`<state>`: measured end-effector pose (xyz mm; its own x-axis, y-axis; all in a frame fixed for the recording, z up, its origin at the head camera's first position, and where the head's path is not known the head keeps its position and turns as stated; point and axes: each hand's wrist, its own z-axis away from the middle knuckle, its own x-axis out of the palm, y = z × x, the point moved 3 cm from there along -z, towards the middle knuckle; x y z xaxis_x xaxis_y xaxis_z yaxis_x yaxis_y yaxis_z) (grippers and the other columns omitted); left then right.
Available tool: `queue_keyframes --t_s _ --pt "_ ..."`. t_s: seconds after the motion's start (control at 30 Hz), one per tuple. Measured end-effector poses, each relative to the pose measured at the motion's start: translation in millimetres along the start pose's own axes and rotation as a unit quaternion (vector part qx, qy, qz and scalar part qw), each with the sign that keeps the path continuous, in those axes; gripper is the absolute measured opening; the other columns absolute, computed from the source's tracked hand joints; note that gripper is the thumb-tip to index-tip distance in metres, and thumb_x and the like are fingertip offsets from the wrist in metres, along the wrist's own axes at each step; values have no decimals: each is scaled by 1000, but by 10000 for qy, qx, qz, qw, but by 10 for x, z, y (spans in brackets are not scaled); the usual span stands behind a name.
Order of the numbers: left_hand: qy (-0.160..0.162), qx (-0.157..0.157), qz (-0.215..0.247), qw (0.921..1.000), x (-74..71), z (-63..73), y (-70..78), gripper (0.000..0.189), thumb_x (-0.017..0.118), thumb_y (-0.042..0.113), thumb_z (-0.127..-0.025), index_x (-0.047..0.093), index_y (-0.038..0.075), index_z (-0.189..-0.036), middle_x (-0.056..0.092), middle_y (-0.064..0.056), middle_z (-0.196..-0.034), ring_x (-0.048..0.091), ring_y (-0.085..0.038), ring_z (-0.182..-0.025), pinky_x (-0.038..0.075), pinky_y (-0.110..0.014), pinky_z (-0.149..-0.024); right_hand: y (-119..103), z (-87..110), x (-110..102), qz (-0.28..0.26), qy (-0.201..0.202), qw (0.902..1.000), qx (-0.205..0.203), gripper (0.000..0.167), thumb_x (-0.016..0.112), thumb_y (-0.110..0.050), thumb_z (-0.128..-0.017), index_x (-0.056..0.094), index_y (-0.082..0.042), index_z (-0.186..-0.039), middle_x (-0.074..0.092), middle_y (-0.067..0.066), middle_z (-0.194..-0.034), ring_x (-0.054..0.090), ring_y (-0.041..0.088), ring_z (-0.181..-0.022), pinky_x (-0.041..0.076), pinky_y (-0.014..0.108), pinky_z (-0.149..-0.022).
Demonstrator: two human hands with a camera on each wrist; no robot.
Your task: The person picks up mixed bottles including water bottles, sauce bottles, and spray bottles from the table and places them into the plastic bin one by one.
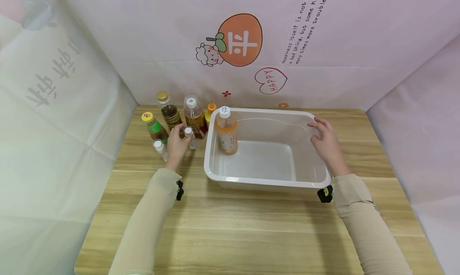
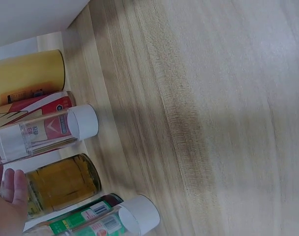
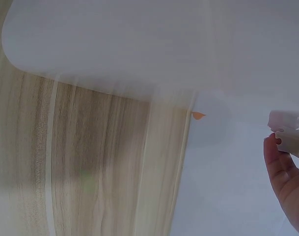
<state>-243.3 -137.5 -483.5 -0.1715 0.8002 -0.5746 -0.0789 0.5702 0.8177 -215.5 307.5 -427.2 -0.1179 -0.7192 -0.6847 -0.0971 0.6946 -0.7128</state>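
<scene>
Left of the plastic tub (image 1: pixel 266 182), the left hand (image 1: pixel 177 145) pinches a clear bottle (image 1: pixel 192 141), likely light, stiff, best held below its cap (image 1: pixel 188 130); whether the right hand (image 1: pixel 326 141) grips the tub, I cannot tell.

Your head cam looks down at the counter (image 1: pixel 248 227); sideways wrist close-ups share the bottles (image 2: pixel 51 130) (left) and tub (image 3: pixel 105 44) (right).

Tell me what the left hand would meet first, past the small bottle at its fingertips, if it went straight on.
Past the small bottle, the left hand would likely meet the red-labelled bottle first. The gold-capped bottle stands close to that line; depth is unclear.
</scene>
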Motion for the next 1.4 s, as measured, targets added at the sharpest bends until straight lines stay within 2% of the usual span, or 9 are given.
queue_keyframes --t_s 0.17,0.5,0.67,0.8,1.1,1.4 --pt "54 -26 -25 10000 -15 1 -7 50 64 14 -88 49 0 -133 54 -20 -125 53 -34 -115 45 -45 -99 7 -2 -1 4 25 10000 19 39 44 9 -82 57 8 -119 36 26 -146 30 50 -136 25 62 -112" --pt "-98 -129 -39 9999 -14 24 -35 47 64 17 -89 49 -1 -130 51 -22 -128 51 -36 -119 43 -47 -101 -6 -4 5 73 13 10000 -13 39 45 9 -82 57 9 -119 36 26 -146 31 50 -135 26 61 -112" --pt "-15 -157 166 9997 -21 40 -66 45 65 18 -89 50 2 -129 54 -20 -127 53 -34 -116 47 -46 -96 -13 0 8 85 -5 10000 16 38 44 9 -82 57 9 -118 35 25 -146 31 50 -136 28 61 -111" --pt "179 -39 467 9987 -40 38 -64 44 65 19 -89 52 3 -128 55 -18 -126 54 -32 -114 48 -44 -94 -8 3 6 76 -27 9999 73 39 44 10 -82 56 9 -119 34 25 -147 31 48 -136 29 60 -109" --pt "891 377 1130 9889 -172 67 171 42 66 19 -89 54 3 -126 58 -18 -117 53 -26 -101 46 -34 -88 3 6 -6 79 -103 9998 115 40 44 10 -83 55 9 -121 32 24 -149 29 49 -137 27 62 -109" --pt "1045 899 1378 9808 -295 62 447 42 66 20 -89 54 2 -125 55 -18 -113 51 -19 -96 45 -30 -85 5 2 -4 17 -71 9999 110 39 44 10 -83 55 9 -120 33 24 -149 29 49 -137 27 62 -110"
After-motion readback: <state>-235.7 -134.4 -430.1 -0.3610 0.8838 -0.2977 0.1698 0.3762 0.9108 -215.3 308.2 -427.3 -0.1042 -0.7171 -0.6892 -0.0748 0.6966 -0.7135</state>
